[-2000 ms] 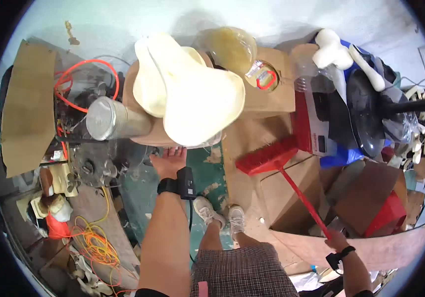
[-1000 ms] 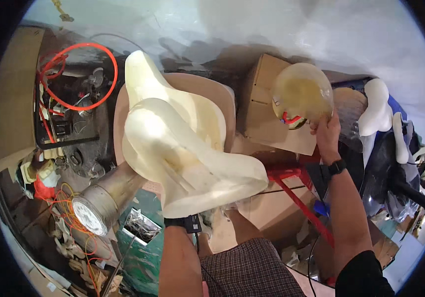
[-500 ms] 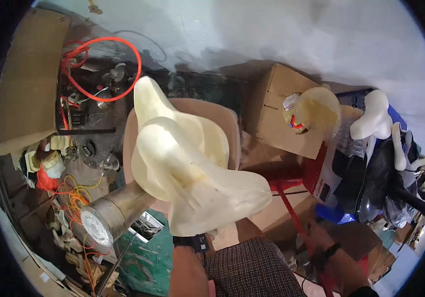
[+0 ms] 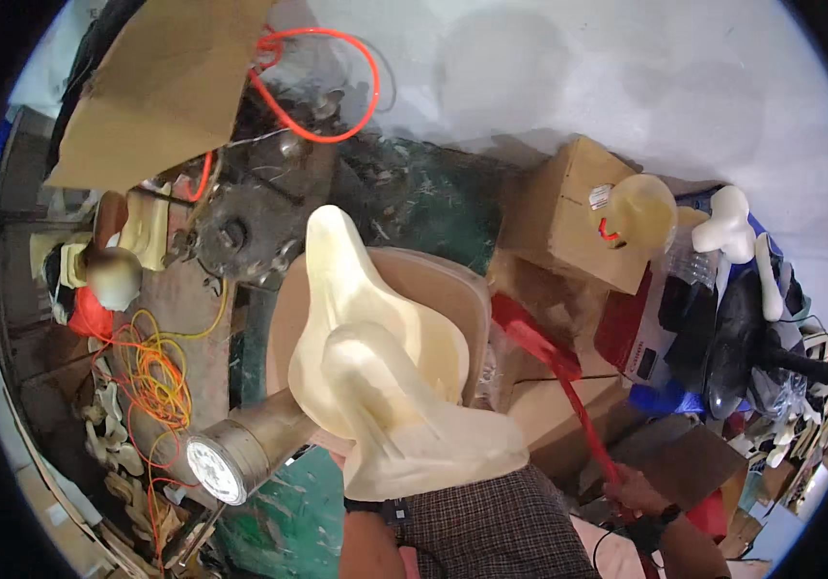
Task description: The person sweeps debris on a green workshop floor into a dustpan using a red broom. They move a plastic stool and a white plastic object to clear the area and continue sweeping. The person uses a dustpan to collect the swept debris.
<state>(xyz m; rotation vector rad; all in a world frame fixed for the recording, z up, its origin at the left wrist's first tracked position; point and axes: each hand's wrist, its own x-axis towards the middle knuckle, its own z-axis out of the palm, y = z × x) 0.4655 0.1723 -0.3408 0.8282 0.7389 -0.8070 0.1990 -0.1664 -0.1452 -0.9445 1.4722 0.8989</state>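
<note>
A pale cream piece [image 4: 433, 439], shaped like a bicycle saddle, is held up before me by my left hand [image 4: 339, 460], which is mostly hidden behind it. Beyond it lies another cream saddle-shaped piece [image 4: 337, 275], resting on a beige rounded seat or tub [image 4: 284, 333]. At the lower right my right hand [image 4: 637, 492] has its fingers wrapped round a long red handle [image 4: 580, 415]. This handle runs up to a wide flat red head [image 4: 534, 338] beside the beige seat. I cannot make out what kind of tool it is.
A metal cylinder [image 4: 250, 449] with a bright round end juts in at the left of the pieces. Coiled orange and yellow cords [image 4: 158, 376] lie farther left. Cardboard boxes [image 4: 554, 217] and a clear cup [image 4: 643, 214] stand back right, near a black disc with a shaft [image 4: 727, 338].
My view has shifted, so the surroundings sit differently. The held cream piece has turned and sits lower. The red head shows more fully, and my right hand is lower on the picture.
</note>
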